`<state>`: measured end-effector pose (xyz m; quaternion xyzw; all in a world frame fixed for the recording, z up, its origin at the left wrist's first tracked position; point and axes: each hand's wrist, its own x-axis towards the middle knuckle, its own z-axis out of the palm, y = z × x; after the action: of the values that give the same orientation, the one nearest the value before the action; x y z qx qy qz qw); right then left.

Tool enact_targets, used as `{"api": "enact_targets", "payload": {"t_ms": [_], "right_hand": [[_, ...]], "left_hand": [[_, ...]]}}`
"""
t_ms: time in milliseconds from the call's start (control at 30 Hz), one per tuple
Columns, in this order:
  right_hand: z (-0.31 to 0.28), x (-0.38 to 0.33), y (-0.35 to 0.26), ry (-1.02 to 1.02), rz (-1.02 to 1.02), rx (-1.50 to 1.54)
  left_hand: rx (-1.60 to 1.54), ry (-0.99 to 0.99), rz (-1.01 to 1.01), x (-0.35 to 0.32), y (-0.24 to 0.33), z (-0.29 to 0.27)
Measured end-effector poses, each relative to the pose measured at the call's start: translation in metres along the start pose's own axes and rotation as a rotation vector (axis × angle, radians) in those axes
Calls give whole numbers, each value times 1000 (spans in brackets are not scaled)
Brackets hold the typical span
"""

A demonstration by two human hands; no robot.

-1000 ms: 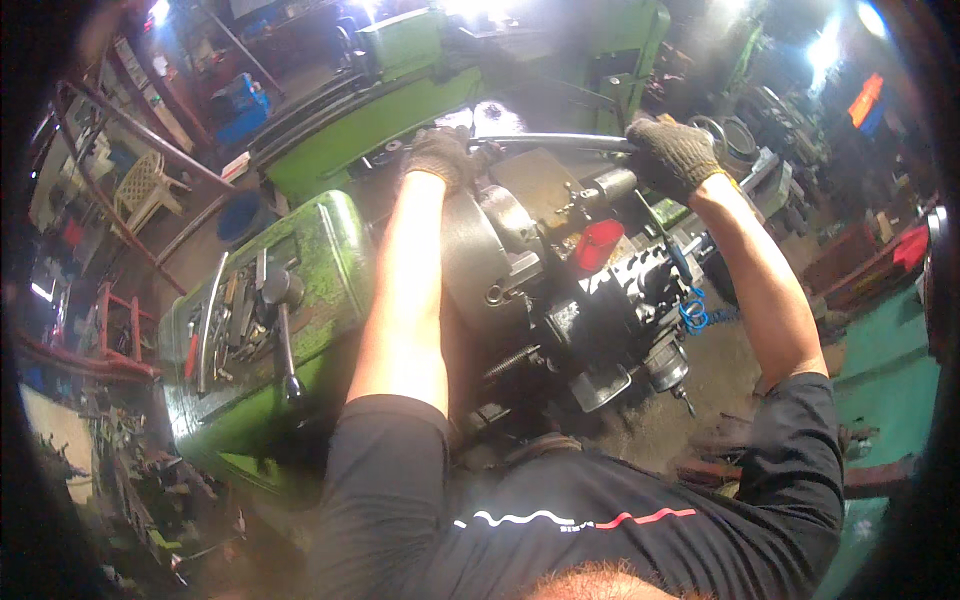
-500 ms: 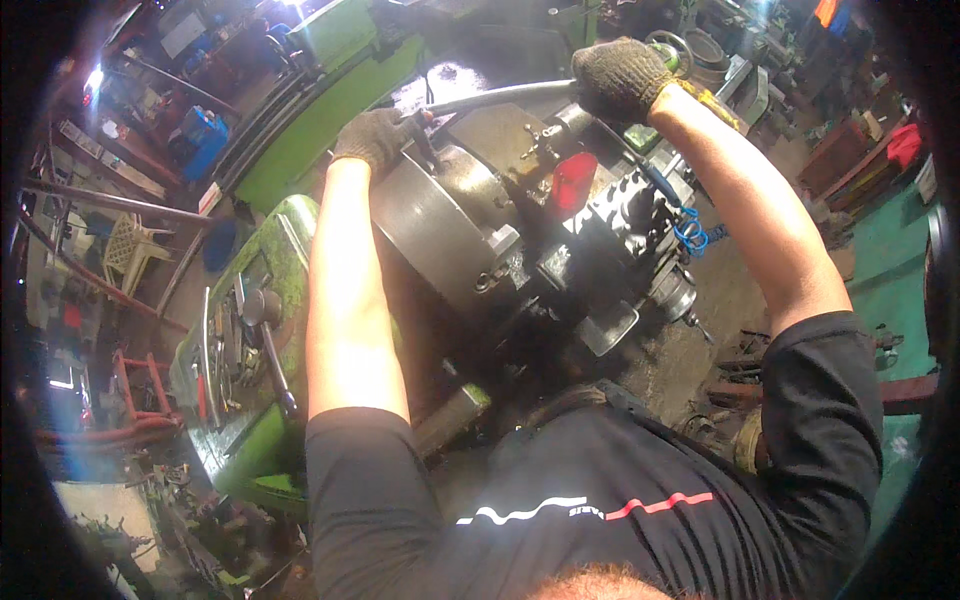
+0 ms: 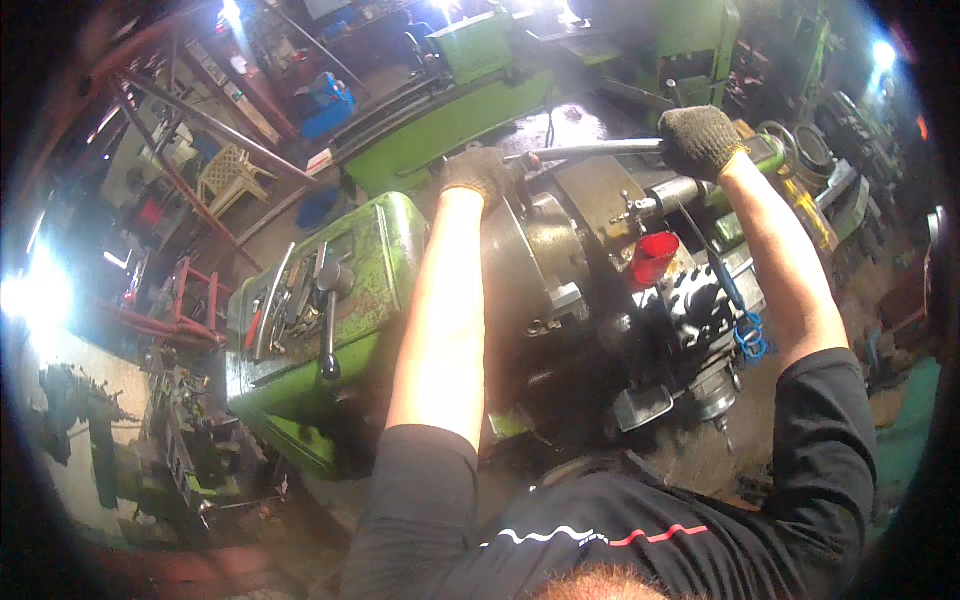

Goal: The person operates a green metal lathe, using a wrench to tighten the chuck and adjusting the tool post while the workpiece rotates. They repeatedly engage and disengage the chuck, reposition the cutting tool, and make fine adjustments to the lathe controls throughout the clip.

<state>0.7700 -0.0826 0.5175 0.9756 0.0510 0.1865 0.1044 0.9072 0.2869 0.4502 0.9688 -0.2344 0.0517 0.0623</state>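
My right hand (image 3: 703,142), in a dark knitted glove, is wrapped round the right end of a long metal bar (image 3: 600,149). The bar lies nearly level above the far side of a lathe chuck (image 3: 512,265). At the bar's other end is my left hand (image 3: 474,174), gloved too and closed at the chuck's upper edge. Its fingertips are turned away, so what they grip cannot be made out. A chuck jaw (image 3: 565,297) sticks out on the near side. Right of the chuck stands a red cup (image 3: 655,258) beside the tool post (image 3: 695,300).
The green headstock (image 3: 375,240) carries loose tools and a lever with a round hub (image 3: 335,280). A blue coiled hose (image 3: 750,335) hangs by the carriage. Behind are another green machine (image 3: 440,130), a cream plastic chair (image 3: 232,178) and a red metal frame (image 3: 195,300).
The whole view has swung left, so the lathe and both hands sit further right and lower in the picture. Both hands keep their places at the bar's two ends.
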Motion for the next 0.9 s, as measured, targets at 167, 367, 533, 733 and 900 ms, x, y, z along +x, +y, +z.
{"api": "enact_targets", "payload": {"t_ms": [167,367,533,733,900], "right_hand": [[40,30,39,26,-83,-32],[68,98,19,317,-87,-179],[-49,42,-36,374,151,486],[-19,-113,-78,558,342,1609],[78,-197,-166,236,706,1837]], "left_hand": [[30,-206,-193,-25,56,-44],[88,-135,-456,-35,88,-53],[310,-244,-396,-22,137,-47],[435,-59,17,-53,121,-72],[151,-86,278,-32,84,-45]]}}
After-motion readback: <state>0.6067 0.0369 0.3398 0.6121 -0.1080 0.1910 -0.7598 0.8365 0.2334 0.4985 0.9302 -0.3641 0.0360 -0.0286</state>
